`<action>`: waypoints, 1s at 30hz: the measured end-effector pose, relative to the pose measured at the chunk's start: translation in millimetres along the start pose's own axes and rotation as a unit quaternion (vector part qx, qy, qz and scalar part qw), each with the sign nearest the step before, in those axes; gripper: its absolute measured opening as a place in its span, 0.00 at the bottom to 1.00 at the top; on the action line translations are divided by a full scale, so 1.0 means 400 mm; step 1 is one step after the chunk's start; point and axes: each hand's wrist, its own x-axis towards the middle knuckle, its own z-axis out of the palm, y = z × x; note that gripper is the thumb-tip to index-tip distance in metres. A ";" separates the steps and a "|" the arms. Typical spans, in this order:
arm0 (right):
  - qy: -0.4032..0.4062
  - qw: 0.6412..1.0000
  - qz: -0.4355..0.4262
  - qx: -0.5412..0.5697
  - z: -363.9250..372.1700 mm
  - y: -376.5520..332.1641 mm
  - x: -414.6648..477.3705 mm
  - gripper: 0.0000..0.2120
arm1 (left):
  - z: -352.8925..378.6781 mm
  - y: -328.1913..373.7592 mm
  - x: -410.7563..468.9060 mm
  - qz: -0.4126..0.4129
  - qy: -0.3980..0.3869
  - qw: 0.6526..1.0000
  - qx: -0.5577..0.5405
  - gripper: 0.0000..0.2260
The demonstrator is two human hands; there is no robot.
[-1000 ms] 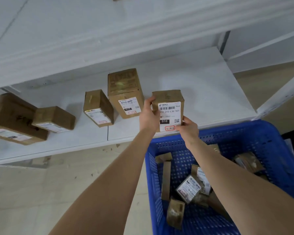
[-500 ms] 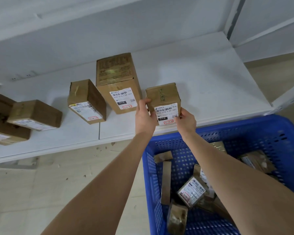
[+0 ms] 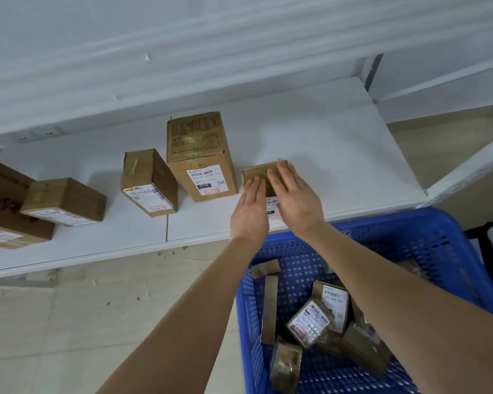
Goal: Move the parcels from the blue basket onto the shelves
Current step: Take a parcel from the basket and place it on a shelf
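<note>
Two hands cover most of the small parcel [image 3: 258, 170]: only its top-left corner and a strip of label between them show (blur softens the fingers, so whether they touch the cardboard cannot be told). The parcel stands on the shelf [image 3: 339, 149], near its front edge.

The left hand [image 3: 249, 213] is spread flat at the parcel's left front, fingers straight and pointing away from the person. The right hand [image 3: 295, 199] lies over its top and right side, fingers likewise straight, and grips nothing. Both forearms reach up from the lower edge of the view.

Just left of the hands stands a tall box [image 3: 201, 157]. Further left are a slanted box [image 3: 148, 182], a low box [image 3: 64, 201] and a big box [image 3: 3, 194] cut off by the frame. Below the wrists sits the basket [image 3: 396, 220], its bottom cropped, with jumbled parcels [image 3: 310, 322] inside.
</note>
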 end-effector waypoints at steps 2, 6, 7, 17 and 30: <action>-0.059 0.998 -0.005 -0.026 -0.002 -0.017 0.015 0.32 | 0.004 0.008 -0.003 -0.008 -0.040 0.998 0.046 0.35; -0.100 0.994 0.029 -0.044 0.011 -0.009 0.016 0.30 | 0.016 0.010 -0.004 -0.011 -0.074 0.994 0.080 0.38; -0.093 0.994 0.029 -0.043 0.014 -0.007 0.017 0.30 | 0.015 0.010 -0.002 -0.007 -0.078 0.993 0.087 0.38; -0.078 0.995 0.046 -0.029 0.034 -0.004 0.079 0.30 | 0.012 -0.015 0.059 0.011 -0.058 0.996 0.070 0.33; -0.042 0.998 0.047 -0.013 0.052 0.019 0.195 0.29 | 0.001 -0.048 0.181 0.018 -0.033 0.997 0.075 0.30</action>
